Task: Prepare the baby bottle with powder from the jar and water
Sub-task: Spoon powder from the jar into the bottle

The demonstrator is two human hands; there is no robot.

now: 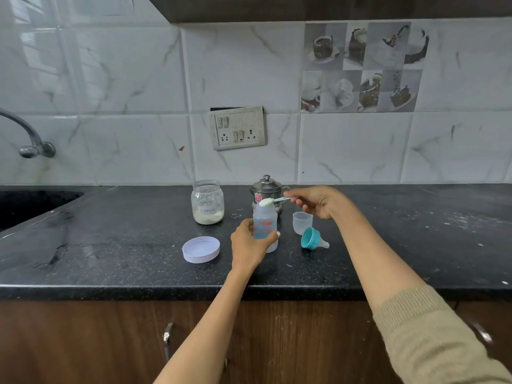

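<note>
White marble-look tiles (354,145) cover the wall, glossy with window reflections at the upper left, and a patch of picture tiles (363,67) shows cups and cakes. A switch and socket plate (237,128) sits slightly crooked on the wall, with a metal tap (26,134) over the dark sink (30,206) at left. The black speckled bench (415,239) tops brown wooden cabinets (291,342) with metal handles.

On the surface (388,239) the bottle (265,221) stands near the middle, held by the left hand (249,245). The jar (207,202) stands behind and to its left, the lid (201,249) lies left of the bottle, nearer the front edge. A kettle (266,187) stands just behind the bottle. The cap (302,222) and the nipple ring (313,239) lie to its right. The right hand (318,202) holds a scoop (273,201) over the bottle's mouth. The sink (33,203) lies far left.
</note>
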